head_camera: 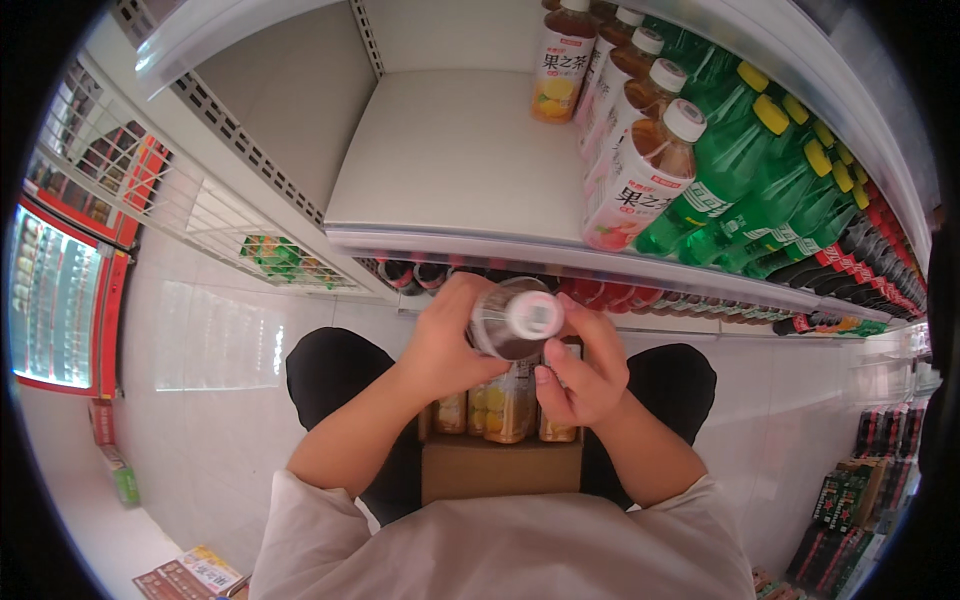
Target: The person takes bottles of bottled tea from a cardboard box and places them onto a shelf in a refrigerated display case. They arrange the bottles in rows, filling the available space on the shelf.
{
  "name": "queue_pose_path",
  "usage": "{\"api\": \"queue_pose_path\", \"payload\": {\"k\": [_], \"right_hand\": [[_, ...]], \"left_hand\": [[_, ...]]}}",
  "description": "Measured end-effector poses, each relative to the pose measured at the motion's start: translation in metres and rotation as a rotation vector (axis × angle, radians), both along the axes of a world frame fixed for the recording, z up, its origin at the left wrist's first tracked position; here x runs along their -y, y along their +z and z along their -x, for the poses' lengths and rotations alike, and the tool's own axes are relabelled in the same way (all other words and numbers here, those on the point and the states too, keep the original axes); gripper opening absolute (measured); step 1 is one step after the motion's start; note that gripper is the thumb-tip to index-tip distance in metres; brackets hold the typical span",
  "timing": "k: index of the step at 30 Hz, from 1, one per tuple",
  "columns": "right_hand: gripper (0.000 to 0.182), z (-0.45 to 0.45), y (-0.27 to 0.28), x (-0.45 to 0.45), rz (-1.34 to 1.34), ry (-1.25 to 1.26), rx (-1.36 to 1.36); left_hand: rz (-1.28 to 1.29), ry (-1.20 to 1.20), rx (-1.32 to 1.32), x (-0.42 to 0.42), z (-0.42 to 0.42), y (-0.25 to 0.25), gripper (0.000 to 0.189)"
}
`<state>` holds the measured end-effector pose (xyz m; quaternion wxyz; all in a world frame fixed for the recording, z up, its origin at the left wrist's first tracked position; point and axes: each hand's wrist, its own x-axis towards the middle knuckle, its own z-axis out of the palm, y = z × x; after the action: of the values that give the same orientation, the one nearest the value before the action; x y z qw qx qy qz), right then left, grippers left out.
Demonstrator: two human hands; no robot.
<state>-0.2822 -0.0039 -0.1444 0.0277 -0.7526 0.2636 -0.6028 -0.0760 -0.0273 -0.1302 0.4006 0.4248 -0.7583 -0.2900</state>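
My left hand [448,341] is wrapped around a plastic bottle of brown tea drink [491,322], its white cap [535,315] tilted towards me. Beside the cap, my right hand [589,360] has its fingers spread and curled; the fingertips are at the cap's edge, and whether they grip it is unclear. Below both hands, an opened cardboard box [501,469] between my knees holds several fruit tea bottles [510,405]. On the shelf [450,165] in front, fruit tea bottles with white caps [637,180] stand in rows, with one lemon-label bottle [561,67] further back.
Green soda bottles with yellow caps [739,187] and dark cola bottles [862,262] line the shelf to the right. More bottles [600,292] fill the lower shelf. A white wire rack [172,202] and a red drinks cooler [64,300] are left. Stacked drink packs [840,495] stand lower right.
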Motion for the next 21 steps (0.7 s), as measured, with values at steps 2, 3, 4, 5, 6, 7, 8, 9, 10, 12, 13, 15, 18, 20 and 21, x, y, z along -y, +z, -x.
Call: {"api": "queue_pose_path", "payload": {"k": [2, 3, 4, 5, 6, 7, 8, 9, 10, 12, 13, 15, 18, 20, 21], "right_hand": [[0.050, 0.000, 0.002, -0.005, -0.088, 0.061, 0.081], [0.050, 0.001, 0.004, -0.005, -0.142, 0.046, 0.064], [0.050, 0.003, 0.005, -0.005, -0.197, 0.031, 0.047], [0.050, 0.005, 0.006, -0.005, -0.251, 0.015, 0.031], [0.051, 0.007, 0.006, -0.003, -0.306, 0.008, 0.026], [0.053, 0.007, 0.006, -0.002, -0.361, 0.001, 0.023], [0.054, 0.007, 0.005, 0.000, -0.416, -0.006, 0.019], [0.054, 0.006, 0.005, 0.000, -0.465, -0.018, 0.025], [0.055, 0.005, 0.005, 0.001, -0.514, -0.029, 0.030], [0.056, 0.004, 0.004, 0.002, -0.583, -0.059, 0.017], [0.056, 0.004, 0.004, 0.003, -0.604, -0.079, -0.003], [0.055, 0.004, 0.001, 0.006, -0.644, -0.106, -0.030], [0.052, 0.006, -0.007, 0.012, -0.635, -0.151, -0.075], [0.049, 0.003, -0.008, 0.016, -0.536, -0.193, -0.123], [0.046, 0.003, -0.012, 0.019, -0.520, -0.194, -0.125]], "left_hand": [[-0.090, -0.034, -0.142, 0.003, -0.011, -0.010, 0.076], [0.089, -0.184, -0.188, 0.015, -0.020, -0.008, 0.080], [0.236, -0.179, -0.196, 0.021, -0.022, -0.006, 0.080], [0.384, -0.175, -0.205, 0.023, -0.022, -0.002, 0.080], [0.400, -0.175, -0.265, 0.024, -0.019, -0.001, 0.079], [0.416, -0.176, -0.324, 0.023, -0.017, -0.001, 0.078], [0.416, -0.151, -0.373, 0.021, -0.012, -0.002, 0.077], [0.414, -0.119, -0.418, 0.019, -0.010, -0.001, 0.076], [0.384, -0.127, -0.440, 0.021, -0.011, -0.005, 0.070], [0.190, -0.099, -0.488, 0.031, -0.016, -0.013, 0.067], [0.205, -0.114, -0.474, 0.038, -0.018, -0.012, 0.067], [0.346, -0.178, -0.413, 0.057, -0.014, 0.007, 0.066], [0.469, -0.156, -0.273, 0.087, 0.001, 0.027, 0.066], [0.516, -0.108, -0.155, 0.112, 0.007, 0.033, 0.067], [0.474, -0.085, -0.188, 0.123, 0.014, 0.031, 0.067]]}}
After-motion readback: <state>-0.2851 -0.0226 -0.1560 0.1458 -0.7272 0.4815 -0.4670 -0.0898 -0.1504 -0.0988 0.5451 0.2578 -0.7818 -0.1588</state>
